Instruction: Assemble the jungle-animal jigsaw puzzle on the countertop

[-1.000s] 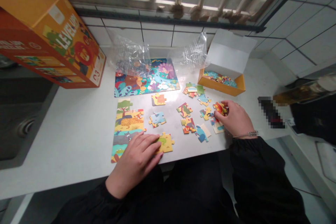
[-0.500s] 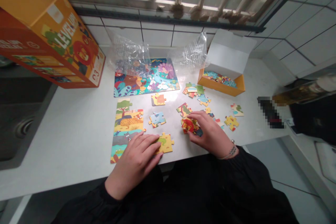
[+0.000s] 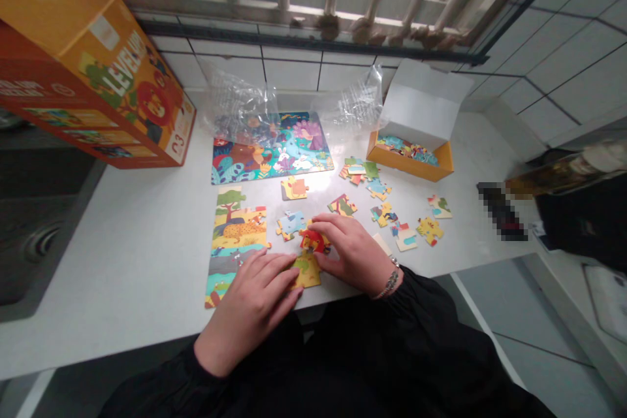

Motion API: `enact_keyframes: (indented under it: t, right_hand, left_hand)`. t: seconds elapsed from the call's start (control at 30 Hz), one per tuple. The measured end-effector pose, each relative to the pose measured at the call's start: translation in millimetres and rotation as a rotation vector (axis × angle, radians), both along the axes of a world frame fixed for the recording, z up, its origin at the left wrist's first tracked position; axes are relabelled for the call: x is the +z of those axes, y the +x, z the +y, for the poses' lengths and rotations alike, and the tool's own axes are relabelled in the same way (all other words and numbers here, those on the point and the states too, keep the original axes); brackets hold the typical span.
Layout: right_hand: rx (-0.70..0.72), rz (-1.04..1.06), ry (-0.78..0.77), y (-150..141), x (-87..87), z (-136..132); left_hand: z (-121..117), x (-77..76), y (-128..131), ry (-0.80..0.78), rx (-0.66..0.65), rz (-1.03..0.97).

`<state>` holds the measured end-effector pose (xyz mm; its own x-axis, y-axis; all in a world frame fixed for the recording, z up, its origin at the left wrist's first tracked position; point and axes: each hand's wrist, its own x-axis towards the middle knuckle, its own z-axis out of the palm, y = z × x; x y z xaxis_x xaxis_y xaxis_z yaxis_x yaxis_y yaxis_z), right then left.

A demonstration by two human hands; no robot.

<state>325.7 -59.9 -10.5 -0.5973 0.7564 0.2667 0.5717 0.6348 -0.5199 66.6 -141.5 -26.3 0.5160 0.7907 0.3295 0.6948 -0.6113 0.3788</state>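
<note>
My right hand (image 3: 350,248) pinches a puzzle piece with a red lion (image 3: 313,241) between thumb and fingers. This piece is at the upper edge of a yellow puzzle piece (image 3: 308,271) with a green animal on it. Flat on the counter, my left hand (image 3: 262,294) has its fingers stretched out, their tips on the yellow piece's left side. Under and left of that hand is a joined strip of puzzle (image 3: 240,228) with a tree, a cheetah and a hippo. Close above lie a blue puzzle piece (image 3: 292,224) and a yellow-orange puzzle piece (image 3: 294,189).
Several loose puzzle pieces (image 3: 385,214) are scattered to the right. A finished-looking puzzle picture (image 3: 294,160) lies behind, partly under clear plastic bags (image 3: 240,101). An open small box (image 3: 411,160) holds more pieces. The large orange box (image 3: 127,98) stands left, beside a sink (image 3: 44,235).
My right hand has moved left with the lion piece, from the loose pieces to the yellow piece by my left hand. The left hand has stayed in place.
</note>
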Motion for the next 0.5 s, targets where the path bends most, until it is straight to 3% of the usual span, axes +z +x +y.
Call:
enact_keyframes:
  t: [0.13,0.3,0.4,0.5]
  right_hand:
    - [-0.235,-0.032,0.079,35.3,3.1,12.8]
    - [-0.669,-0.299,0.149,114.0,-6.2,41.3]
    - [-0.721,-0.415,0.122,143.3,-13.0,54.0]
    - [-0.662,-0.424,0.127,142.5,-13.9,63.6]
  left_hand:
    - [-1.0,-0.7,-0.8,-0.004,0.002,0.002]
    - [-2.1,-3.3,-2.2,-0.002,-0.004,0.011]
    - [-1.3,-2.0,-2.1,-0.016,-0.001,0.018]
    - [0.4,1.3,-0.6,-0.044,-0.006,0.058]
